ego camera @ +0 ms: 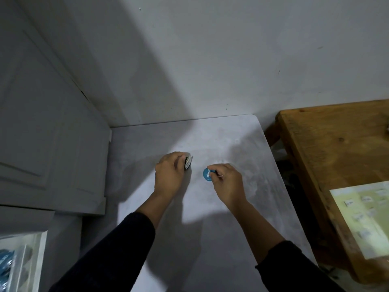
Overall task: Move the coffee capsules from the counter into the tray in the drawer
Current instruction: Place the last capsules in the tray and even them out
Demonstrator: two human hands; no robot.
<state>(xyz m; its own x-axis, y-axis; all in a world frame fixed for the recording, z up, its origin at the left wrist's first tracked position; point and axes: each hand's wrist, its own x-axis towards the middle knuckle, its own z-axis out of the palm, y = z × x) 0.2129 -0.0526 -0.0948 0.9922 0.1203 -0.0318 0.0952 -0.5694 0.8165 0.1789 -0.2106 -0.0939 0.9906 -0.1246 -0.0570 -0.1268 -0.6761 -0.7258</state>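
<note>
The left hand grips a dark capsule and the right hand pinches a blue capsule, both low over the bench. Down-left of the hands, the drawer tray already shows blue capsules; these two seem the last.

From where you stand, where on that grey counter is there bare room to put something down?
The grey counter is bare behind the hands toward the wall, along its right edge beside the wooden table, and between the forearms. The middle is taken: the left hand grips a dark capsule, the right hand a blue capsule.
</note>
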